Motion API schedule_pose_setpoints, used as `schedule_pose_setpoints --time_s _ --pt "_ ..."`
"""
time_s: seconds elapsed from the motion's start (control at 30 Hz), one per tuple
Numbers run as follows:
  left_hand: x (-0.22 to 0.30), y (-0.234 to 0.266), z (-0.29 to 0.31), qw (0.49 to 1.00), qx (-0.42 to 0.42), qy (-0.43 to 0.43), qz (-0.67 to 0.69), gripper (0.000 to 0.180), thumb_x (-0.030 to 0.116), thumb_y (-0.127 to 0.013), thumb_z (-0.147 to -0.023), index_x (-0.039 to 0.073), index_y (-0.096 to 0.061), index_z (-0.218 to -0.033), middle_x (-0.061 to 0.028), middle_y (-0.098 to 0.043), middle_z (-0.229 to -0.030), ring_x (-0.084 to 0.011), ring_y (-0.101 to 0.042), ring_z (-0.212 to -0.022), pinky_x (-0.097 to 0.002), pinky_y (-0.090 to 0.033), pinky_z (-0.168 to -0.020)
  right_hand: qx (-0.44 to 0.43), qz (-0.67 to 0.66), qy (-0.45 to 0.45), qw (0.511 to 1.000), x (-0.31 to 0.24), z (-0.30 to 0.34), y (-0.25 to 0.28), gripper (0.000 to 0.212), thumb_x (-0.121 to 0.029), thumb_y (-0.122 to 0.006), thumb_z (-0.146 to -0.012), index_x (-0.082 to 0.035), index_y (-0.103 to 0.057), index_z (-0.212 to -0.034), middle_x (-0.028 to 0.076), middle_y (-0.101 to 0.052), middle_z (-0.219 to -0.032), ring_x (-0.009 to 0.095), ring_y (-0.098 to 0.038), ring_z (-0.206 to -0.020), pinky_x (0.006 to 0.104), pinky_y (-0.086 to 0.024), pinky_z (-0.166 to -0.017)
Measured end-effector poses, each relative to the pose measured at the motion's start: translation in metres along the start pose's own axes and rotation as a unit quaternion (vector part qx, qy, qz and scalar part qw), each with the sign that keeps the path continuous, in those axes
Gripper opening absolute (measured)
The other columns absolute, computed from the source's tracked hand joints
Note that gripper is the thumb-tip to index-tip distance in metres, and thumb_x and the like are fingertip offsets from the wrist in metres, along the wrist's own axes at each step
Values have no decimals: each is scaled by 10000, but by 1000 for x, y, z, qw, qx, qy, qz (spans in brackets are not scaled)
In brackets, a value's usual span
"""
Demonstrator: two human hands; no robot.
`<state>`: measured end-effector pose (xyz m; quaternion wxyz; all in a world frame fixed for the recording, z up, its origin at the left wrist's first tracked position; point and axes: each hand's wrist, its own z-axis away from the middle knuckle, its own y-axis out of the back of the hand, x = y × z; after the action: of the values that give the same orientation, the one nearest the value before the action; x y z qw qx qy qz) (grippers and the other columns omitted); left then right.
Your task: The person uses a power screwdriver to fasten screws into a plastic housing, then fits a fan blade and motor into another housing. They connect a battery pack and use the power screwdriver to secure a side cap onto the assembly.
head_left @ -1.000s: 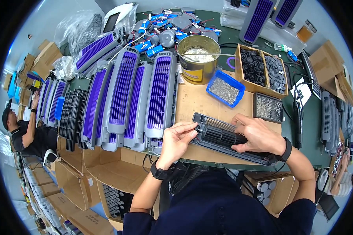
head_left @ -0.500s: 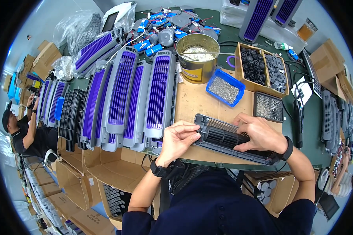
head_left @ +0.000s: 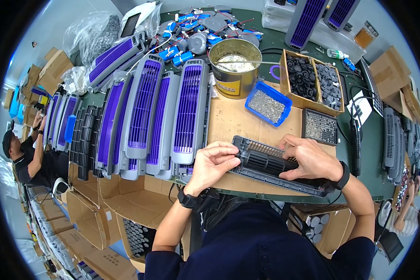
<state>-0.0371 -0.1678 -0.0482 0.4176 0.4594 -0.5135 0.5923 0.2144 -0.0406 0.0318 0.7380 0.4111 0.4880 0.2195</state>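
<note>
Before me on the cardboard mat lies a long dark grey fan housing (head_left: 284,183), open side up and slanting down to the right. Inside it rests a black ribbed cylindrical fan wheel (head_left: 264,161). My left hand (head_left: 213,163) is closed at the housing's left end, thumb and fingers pinching its edge by the wheel's end. What lies between those fingertips is partly hidden. My right hand (head_left: 309,159) reaches over the housing, thumb on the near side and fingers on the far side, gripping the wheel's right part, which it covers.
Purple-and-grey tower fans (head_left: 189,112) stand in a row at left, beside black fan wheels (head_left: 83,140). Farther back are a metal can (head_left: 234,88), a blue screw tray (head_left: 287,100), a divided parts box (head_left: 316,95) and a black screw holder (head_left: 319,139). An electric screwdriver (head_left: 355,147) hangs right.
Both hands keep their hold at nearly the same spots. The housing and my left hand have shifted very slightly; nothing has been let go.
</note>
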Motion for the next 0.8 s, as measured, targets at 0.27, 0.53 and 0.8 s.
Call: schedule_pose_setpoints --time_s 0.27,0.53,0.8 --pt "2 -1 0 997 -1 23 -76 180 -64 -706 -808 -32 -707 -985 -75 -639 -1009 -126 -664 -897 -223 -562 -808 9 6 11 1000 1 1 -1 413 -333 -823 -662 35 -670 -771 112 -574 -1060 294 -628 -775 396 -503 -688" --pt "5 1 -5 996 7 74 -39 208 -64 -734 -779 -33 -704 -982 -62 -652 -1015 -133 -665 -917 -247 -568 -822 3 0 1 1000 1 2 -1 410 -329 -825 -657 35 -667 -764 114 -574 -1058 289 -627 -755 389 -502 -676" --pt "3 0 -4 996 -16 83 -39 212 -18 -747 -794 -44 -700 -998 -57 -681 -938 -119 -677 -851 -228 -553 -774 -5 -2 -3 1000 1 1 1 413 -335 -821 -653 35 -671 -759 109 -570 -1051 287 -625 -763 384 -502 -678"
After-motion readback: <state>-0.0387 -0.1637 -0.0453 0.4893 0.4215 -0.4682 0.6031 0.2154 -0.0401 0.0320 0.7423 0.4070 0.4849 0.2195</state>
